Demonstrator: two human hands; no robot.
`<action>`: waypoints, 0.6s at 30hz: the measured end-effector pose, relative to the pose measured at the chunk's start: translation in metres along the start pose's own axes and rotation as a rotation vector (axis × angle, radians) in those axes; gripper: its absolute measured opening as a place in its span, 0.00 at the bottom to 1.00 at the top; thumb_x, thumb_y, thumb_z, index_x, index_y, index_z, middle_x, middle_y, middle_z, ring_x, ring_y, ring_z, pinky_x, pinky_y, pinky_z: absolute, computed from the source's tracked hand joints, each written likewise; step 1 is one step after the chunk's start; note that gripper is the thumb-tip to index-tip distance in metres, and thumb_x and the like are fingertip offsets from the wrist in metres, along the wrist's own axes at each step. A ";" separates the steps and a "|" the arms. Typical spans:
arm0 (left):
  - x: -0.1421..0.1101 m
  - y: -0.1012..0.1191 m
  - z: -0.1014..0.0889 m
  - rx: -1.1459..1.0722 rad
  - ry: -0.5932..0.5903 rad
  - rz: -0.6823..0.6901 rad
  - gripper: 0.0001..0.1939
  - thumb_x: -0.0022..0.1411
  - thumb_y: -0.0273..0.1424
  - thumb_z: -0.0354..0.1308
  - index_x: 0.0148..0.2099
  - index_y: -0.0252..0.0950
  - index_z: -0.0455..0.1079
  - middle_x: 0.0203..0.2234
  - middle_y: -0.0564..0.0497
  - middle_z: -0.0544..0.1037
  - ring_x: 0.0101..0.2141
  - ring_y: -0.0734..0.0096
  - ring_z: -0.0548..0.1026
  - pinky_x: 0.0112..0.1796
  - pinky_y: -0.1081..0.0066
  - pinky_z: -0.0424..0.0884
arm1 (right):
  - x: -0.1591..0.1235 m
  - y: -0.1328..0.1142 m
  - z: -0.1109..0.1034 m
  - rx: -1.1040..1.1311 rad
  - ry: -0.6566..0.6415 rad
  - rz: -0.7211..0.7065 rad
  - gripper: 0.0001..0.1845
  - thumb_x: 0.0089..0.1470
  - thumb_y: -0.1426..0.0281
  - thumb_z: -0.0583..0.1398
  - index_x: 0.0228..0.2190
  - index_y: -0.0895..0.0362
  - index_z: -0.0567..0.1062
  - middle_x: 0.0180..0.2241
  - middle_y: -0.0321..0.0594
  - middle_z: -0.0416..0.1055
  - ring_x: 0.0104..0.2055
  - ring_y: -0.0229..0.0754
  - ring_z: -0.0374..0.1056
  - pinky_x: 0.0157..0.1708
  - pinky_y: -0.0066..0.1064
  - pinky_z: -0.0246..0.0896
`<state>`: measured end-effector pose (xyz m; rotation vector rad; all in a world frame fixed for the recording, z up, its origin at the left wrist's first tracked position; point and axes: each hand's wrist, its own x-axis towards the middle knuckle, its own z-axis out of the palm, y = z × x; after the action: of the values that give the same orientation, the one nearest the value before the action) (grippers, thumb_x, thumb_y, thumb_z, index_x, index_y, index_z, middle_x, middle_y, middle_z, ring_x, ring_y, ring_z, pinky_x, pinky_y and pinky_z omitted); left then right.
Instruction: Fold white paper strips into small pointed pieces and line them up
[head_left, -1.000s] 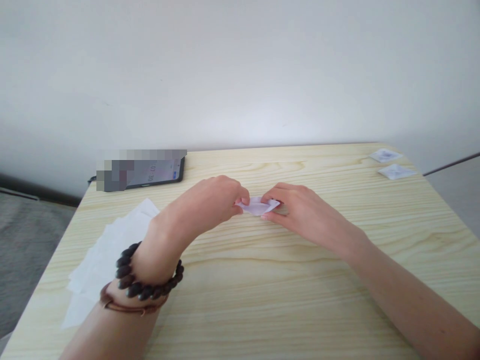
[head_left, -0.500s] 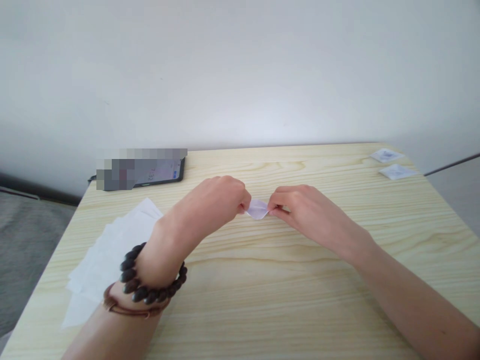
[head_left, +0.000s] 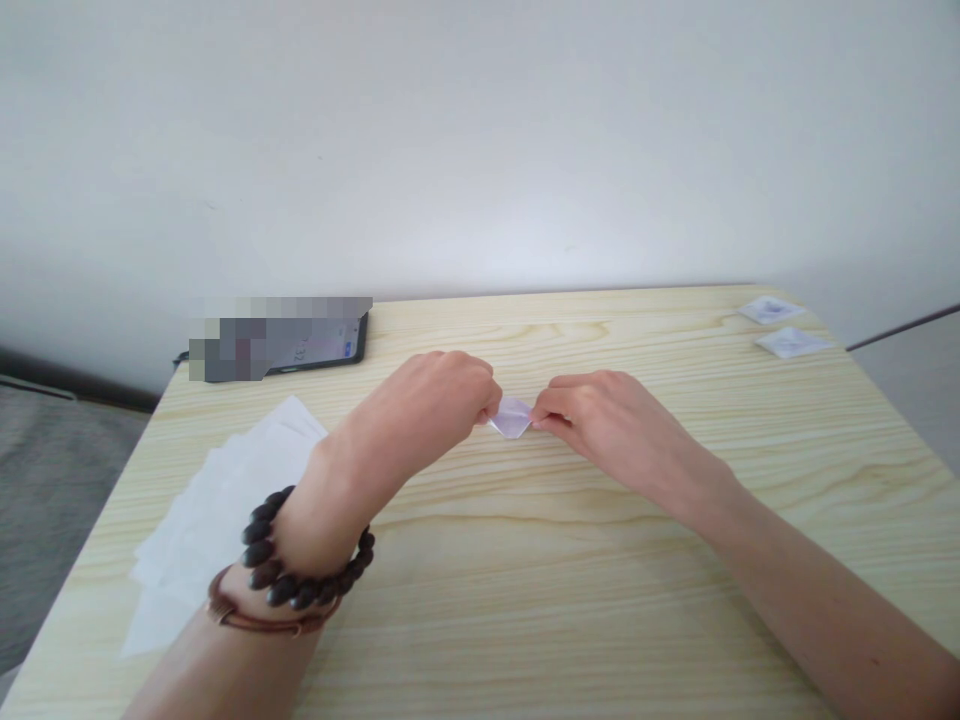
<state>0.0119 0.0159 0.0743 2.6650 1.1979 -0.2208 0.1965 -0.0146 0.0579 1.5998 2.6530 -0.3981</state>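
Observation:
A small piece of folded white paper (head_left: 513, 417) spans the gap between my two hands near the middle of the table. My left hand (head_left: 442, 400) pinches its left end, with the fingertips partly hidden behind the knuckles. At the other end, my right hand (head_left: 592, 408) holds the paper between thumb and fingers. Creases run across the paper's face, and its lower edge looks angular. Dark beads and a brown cord circle my left wrist.
Fanned white paper sheets (head_left: 217, 500) lie at the left, partly behind my left forearm. A phone (head_left: 319, 345), partly pixelated, rests near the back left edge. Two folded paper pieces (head_left: 772, 309) sit at the back right corner. A white wall (head_left: 480, 150) rises behind the wooden table (head_left: 525, 600).
My right hand has shifted slightly left, closer to my left hand. The folded paper's lower edge has gone from rounded to more angular. My left hand has barely moved.

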 end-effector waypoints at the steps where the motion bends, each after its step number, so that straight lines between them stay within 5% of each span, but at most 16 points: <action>1: -0.001 -0.001 0.000 -0.018 0.002 -0.014 0.12 0.60 0.21 0.51 0.28 0.36 0.73 0.27 0.50 0.77 0.28 0.70 0.73 0.31 0.71 0.62 | 0.000 0.000 0.000 0.005 0.001 0.000 0.13 0.61 0.72 0.56 0.29 0.57 0.79 0.30 0.40 0.77 0.32 0.42 0.71 0.29 0.31 0.51; 8: -0.002 -0.012 0.007 -0.117 0.017 -0.115 0.12 0.61 0.30 0.56 0.47 0.43 0.72 0.35 0.51 0.80 0.34 0.67 0.76 0.31 0.73 0.64 | -0.003 0.007 -0.001 0.097 0.069 0.091 0.07 0.58 0.71 0.60 0.38 0.53 0.77 0.29 0.36 0.78 0.31 0.41 0.72 0.29 0.29 0.53; 18: -0.002 -0.008 -0.004 -0.059 -0.105 -0.222 0.10 0.60 0.35 0.58 0.42 0.41 0.77 0.34 0.48 0.81 0.35 0.62 0.77 0.30 0.72 0.64 | -0.007 0.017 -0.005 0.144 0.061 0.088 0.04 0.56 0.70 0.61 0.33 0.53 0.78 0.28 0.34 0.77 0.30 0.40 0.71 0.28 0.28 0.54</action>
<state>0.0052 0.0205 0.0777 2.4357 1.4413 -0.3504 0.2153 -0.0124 0.0605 1.7896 2.6398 -0.5579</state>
